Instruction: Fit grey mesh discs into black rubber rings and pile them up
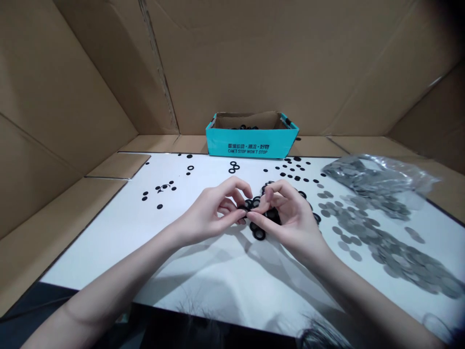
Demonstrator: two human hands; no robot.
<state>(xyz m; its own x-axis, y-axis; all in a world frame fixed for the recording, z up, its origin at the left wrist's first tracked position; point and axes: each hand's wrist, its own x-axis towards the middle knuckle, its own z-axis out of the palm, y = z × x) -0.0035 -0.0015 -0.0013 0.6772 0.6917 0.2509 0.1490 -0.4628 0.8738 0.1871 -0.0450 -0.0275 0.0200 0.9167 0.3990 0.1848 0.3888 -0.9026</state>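
Both hands meet over the middle of a white table top (203, 271). My left hand (214, 213) has its fingers curled and pinched on a small black rubber ring at the fingertips. My right hand (286, 213) is cupped, thumb and fingers closed around several black rings (271, 213). More black rings (258, 234) lie on the table just below the fingertips. Grey metal discs (378, 242) are spread in a wide pile to the right of my right hand.
A teal cardboard box (250, 141) holding black rings stands at the table's far edge. Loose black rings and small black dots (163, 188) are scattered left and centre. A clear plastic bag (378, 175) of grey discs lies far right. Brown cardboard walls (72, 106) enclose the table.
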